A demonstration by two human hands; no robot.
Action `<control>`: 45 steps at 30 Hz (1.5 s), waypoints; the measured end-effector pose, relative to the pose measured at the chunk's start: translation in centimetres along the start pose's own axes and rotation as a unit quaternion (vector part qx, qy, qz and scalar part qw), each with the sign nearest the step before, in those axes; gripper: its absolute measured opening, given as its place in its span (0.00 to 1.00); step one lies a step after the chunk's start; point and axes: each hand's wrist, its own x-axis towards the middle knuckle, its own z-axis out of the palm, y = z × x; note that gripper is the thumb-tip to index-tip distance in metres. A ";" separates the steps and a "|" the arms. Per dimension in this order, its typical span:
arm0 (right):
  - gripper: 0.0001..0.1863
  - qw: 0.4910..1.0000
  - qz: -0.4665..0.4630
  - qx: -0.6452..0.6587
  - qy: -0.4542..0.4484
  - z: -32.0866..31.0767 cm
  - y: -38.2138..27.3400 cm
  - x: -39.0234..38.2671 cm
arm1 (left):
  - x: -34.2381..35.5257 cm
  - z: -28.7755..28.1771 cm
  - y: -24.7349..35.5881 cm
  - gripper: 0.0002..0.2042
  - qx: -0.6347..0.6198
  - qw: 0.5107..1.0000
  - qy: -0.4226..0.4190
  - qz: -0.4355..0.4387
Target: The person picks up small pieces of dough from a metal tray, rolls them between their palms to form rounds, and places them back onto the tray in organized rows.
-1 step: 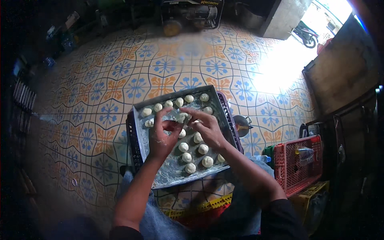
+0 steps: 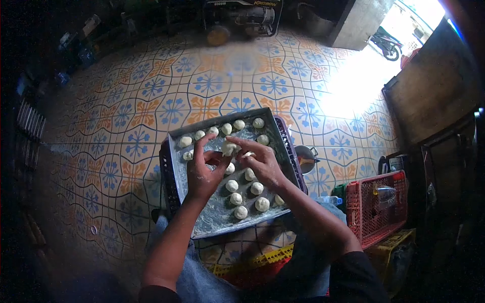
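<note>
A small white lump of dough (image 2: pixel 229 148) is held up over the middle of a floured metal tray (image 2: pixel 204 230). My left hand (image 2: pixel 206 171) has its thumb and curled fingers at the lump's lower left side, while its index finger points up, apart from the thumb. From the right, my right hand (image 2: pixel 261 162) pinches the same lump, index finger over its top. A bit of white dough also shows by the right thumb. Several round dough balls lie about the tray, among them a dough ball (image 2: pixel 262 204) near its front right. The hands hide part of the tray's middle.
The tray rests on a dark purple crate (image 2: pixel 290 151) in front of my knees. A metal pot (image 2: pixel 305 157) stands right of it on the patterned tile floor (image 2: pixel 136 116). Red crate (image 2: pixel 376 204) and yellow crate (image 2: pixel 391 242) sit at right; a generator (image 2: pixel 242 20) stands far ahead.
The dough lump has shifted slightly between my fingers and shows more of its white surface. Both arms stay almost in place; the tray and its dough balls have not moved.
</note>
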 end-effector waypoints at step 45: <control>0.30 0.999 0.018 0.015 -0.034 0.1 1.4 -0.5 | -0.9 -1.1 1.3 0.20 -0.032 0.990 -0.119 -0.070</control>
